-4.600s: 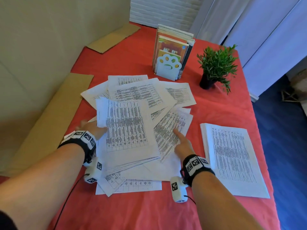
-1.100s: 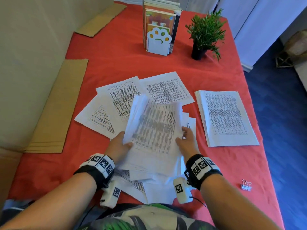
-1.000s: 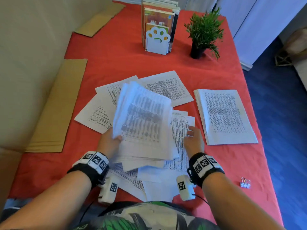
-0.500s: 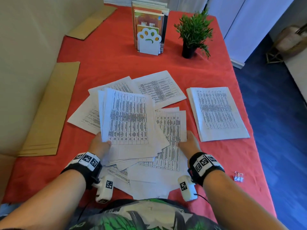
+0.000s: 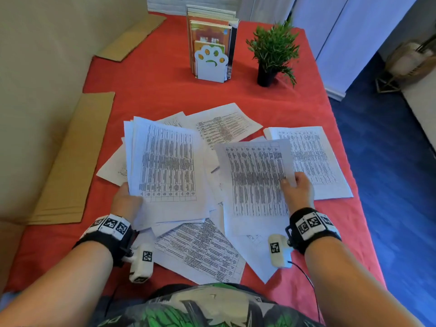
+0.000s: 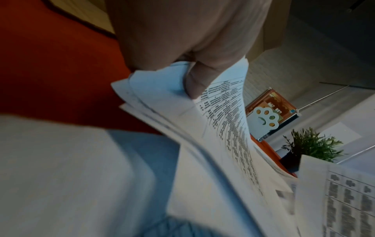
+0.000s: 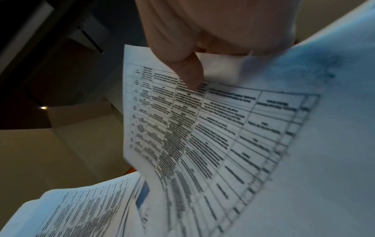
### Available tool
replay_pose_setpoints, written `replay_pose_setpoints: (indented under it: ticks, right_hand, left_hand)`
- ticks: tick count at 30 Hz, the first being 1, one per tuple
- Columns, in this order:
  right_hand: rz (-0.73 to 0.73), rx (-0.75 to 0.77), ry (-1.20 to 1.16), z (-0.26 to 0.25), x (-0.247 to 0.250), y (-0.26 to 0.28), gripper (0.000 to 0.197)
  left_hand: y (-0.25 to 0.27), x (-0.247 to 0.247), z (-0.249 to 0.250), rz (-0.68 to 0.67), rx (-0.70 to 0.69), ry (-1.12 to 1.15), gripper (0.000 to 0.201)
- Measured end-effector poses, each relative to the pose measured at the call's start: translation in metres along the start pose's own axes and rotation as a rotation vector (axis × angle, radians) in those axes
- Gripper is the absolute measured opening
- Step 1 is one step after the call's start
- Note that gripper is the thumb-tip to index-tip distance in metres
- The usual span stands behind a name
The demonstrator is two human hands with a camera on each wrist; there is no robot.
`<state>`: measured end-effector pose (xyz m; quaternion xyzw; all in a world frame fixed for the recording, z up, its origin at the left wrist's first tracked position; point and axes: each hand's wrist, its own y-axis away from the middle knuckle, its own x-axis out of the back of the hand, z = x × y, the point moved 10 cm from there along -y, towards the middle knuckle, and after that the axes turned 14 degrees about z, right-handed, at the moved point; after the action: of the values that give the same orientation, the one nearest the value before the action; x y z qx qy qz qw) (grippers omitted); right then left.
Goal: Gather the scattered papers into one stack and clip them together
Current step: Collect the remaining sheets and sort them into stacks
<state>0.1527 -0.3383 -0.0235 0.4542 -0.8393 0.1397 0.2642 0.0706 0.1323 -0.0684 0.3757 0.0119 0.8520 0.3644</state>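
Printed sheets lie scattered on the red tablecloth (image 5: 153, 90). My left hand (image 5: 127, 197) grips a gathered bundle of papers (image 5: 165, 166) by its lower left corner, thumb on top (image 6: 196, 80), lifted off the table. My right hand (image 5: 295, 187) pinches a single printed sheet (image 5: 254, 180) by its right edge and holds it raised, with the thumb (image 7: 188, 75) pressed on the print. A neat stack (image 5: 316, 156) lies flat to the right, partly behind that sheet. Loose sheets remain behind (image 5: 226, 123), at the left (image 5: 113, 168) and near my body (image 5: 200, 249).
A paw-shaped bookend with books (image 5: 211, 60) and a small potted plant (image 5: 273, 50) stand at the back. Cardboard sheets (image 5: 70, 161) lie along the left wall. The table's right edge drops to a blue floor (image 5: 389, 185).
My right hand has gone from lying flat on the loose papers to pinching one sheet and lifting it. My left hand keeps the bundle, now held further left.
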Motion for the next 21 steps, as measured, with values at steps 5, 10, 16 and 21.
replay_pose_setpoints:
  ticks: [5,10,16,21]
  right_hand:
    - [-0.022,0.023,-0.212,-0.031,0.01,-0.009,0.011]
    - [-0.034,-0.031,-0.459,-0.056,0.017,-0.011,0.015]
    - [-0.117,0.162,-0.254,-0.085,-0.006,0.001,0.016]
    - [-0.197,0.185,-0.451,-0.118,-0.013,0.026,0.034]
  left_hand:
    - [0.0,0.024,0.021,0.168,-0.068,0.058,0.042]
    - [-0.001,0.019,0.023,0.15,-0.094,0.063,0.04]
    - [0.01,-0.001,0.02,0.035,-0.097,0.066,0.034]
    - [0.012,-0.021,0.005,-0.119,0.025,0.099,0.047]
